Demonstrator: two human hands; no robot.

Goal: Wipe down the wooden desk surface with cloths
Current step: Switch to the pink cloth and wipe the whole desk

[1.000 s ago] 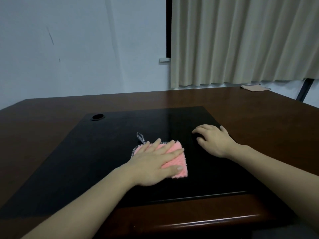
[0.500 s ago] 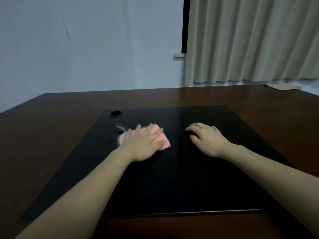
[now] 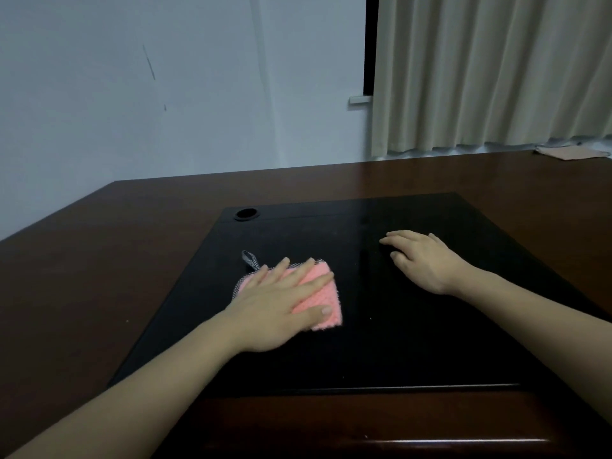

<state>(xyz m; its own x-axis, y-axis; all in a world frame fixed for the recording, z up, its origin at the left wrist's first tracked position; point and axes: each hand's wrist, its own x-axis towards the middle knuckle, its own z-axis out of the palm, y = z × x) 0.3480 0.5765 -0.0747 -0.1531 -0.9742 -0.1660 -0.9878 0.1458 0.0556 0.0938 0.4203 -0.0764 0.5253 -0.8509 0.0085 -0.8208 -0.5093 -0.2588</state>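
Note:
A pink cloth [image 3: 323, 294] with a grey hanging loop lies on the black inlay [image 3: 381, 352] of the dark wooden desk [image 3: 82, 276]. My left hand [image 3: 281, 303] presses flat on the cloth, fingers straight and spread, covering its left part. To the right, my right hand [image 3: 420, 260] rests palm down on the black inlay, fingers relaxed, holding nothing, about a hand's width from the cloth.
A round cable hole [image 3: 246, 214] sits at the inlay's far left corner. A tan cloth [image 3: 571, 151] lies at the desk's far right edge. Beige curtains [image 3: 490, 71] and a pale wall stand behind the desk. The desk's front edge runs along the bottom.
My left hand slid the pink cloth away and to the left, then back toward me and slightly right. My right hand stayed resting on the inlay.

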